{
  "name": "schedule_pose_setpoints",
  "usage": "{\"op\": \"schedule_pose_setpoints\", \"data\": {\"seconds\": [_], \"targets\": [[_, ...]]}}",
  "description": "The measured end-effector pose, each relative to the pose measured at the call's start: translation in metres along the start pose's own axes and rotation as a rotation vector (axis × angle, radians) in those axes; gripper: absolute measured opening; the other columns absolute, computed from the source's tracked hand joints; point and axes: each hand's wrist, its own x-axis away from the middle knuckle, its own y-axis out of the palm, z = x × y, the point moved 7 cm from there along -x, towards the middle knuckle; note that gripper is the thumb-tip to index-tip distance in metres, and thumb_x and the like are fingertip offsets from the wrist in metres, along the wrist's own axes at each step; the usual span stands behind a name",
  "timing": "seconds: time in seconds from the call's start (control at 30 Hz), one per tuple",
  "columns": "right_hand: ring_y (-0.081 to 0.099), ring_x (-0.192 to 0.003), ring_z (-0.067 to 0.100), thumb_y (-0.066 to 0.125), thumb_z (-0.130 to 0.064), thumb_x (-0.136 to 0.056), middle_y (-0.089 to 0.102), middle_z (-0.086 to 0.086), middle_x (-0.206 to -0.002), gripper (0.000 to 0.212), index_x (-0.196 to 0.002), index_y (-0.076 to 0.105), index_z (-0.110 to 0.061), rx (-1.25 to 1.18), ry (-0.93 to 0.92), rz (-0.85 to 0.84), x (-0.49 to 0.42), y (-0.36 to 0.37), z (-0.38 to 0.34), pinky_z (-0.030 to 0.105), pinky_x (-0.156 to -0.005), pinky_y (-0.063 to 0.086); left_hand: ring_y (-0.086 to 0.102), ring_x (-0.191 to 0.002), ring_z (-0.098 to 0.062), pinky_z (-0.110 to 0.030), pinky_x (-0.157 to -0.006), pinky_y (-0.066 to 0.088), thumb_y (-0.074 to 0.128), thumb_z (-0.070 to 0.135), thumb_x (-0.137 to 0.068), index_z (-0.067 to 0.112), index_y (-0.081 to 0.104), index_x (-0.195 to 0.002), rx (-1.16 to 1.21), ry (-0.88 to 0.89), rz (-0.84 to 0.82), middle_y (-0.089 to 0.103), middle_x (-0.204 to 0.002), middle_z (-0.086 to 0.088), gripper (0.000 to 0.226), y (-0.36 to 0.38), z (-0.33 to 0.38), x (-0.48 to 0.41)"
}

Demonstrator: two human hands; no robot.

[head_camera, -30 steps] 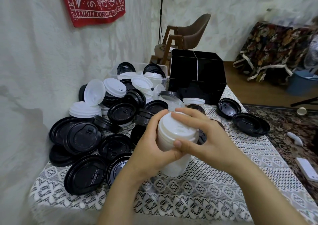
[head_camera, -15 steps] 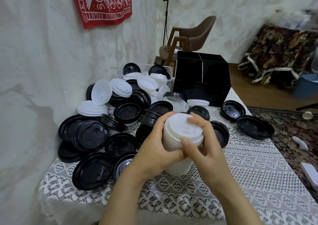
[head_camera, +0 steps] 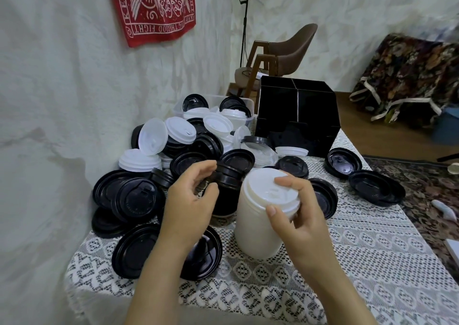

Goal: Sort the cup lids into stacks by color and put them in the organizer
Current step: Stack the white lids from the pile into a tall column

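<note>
Stack: tall column of nested white plastic cup lids (head_camera: 260, 223), upright on the table, near its front.
Right hand: right hand (head_camera: 303, 221) grips the stack's top lid, thumb on the rim, fingers across the top.
Left hand: left hand (head_camera: 191, 200) is just left of the stack, not touching it, fingers loosely curled, holding nothing.
Organizer: black divided plastic organizer box (head_camera: 298, 118) at the far end of the table.
Loose lids: heap of black and white plastic lids (head_camera: 188, 159) left of the organizer.
Table: lace-covered table (head_camera: 372, 262).
</note>
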Motion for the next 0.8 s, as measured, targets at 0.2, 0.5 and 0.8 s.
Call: {"op": "schedule_pose_setpoints", "data": {"seconds": [0.2, 0.5, 0.8], "targets": [[0.058, -0.085, -0.004, 0.066, -0.046, -0.062, 0.059, -0.022, -0.103, 0.035, -0.096, 0.058, -0.045, -0.032, -0.001, -0.002, -0.002, -0.001, -0.003, 0.01, -0.065, 0.044, 0.057, -0.107, 0.003, -0.016, -0.093, 0.043, 0.058, 0.005, -0.088, 0.03, 0.062, -0.11, -0.17, -0.005, -0.023, 0.064, -0.112, 0.016, 0.034, 0.003, -0.009, -0.019], [0.058, -0.09, -0.003, 0.065, -0.048, -0.062, 0.058, -0.026, -0.105, 0.035, -0.096, 0.057, -0.046, -0.013, -0.007, 0.009, -0.002, -0.001, -0.004, 0.012, -0.07, 0.046, 0.047, -0.126, -0.021, -0.023, -0.101, 0.032, 0.053, 0.004, -0.09, 0.01, 0.054, -0.133, -0.662, 0.111, -0.064, 0.052, -0.138, -0.007, 0.043, -0.01, -0.003, -0.098], [0.057, -0.093, -0.003, 0.064, -0.049, -0.062, 0.056, -0.027, -0.107, 0.035, -0.096, 0.056, -0.05, -0.018, -0.025, 0.014, -0.004, 0.0, -0.002, 0.012, -0.071, 0.046, 0.002, -0.148, -0.029, -0.04, -0.117, 0.002, 0.047, 0.037, -0.094, 0.014, 0.021, -0.151, -1.417, 0.087, -0.147, 0.008, -0.159, -0.017, 0.067, -0.001, -0.031, -0.155]]}}
